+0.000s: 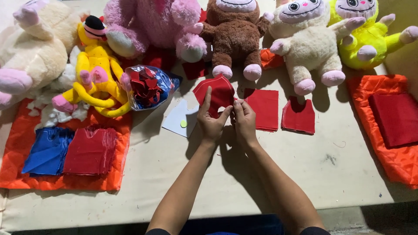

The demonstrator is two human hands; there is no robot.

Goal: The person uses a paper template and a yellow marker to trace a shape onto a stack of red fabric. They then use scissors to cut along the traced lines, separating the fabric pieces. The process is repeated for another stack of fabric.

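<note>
Above table centre | both hands (226,122) pinch red felt piece (215,93) | long axis leaning up-left

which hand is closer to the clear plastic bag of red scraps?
Left. The left hand, gripping the red felt piece, sits just right of the bag; the right hand is farther right.

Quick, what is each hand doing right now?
Left hand: closed on the red fabric piece, forefinger raised along it.
Right hand: pinching the same red fabric piece at its right edge.
</note>
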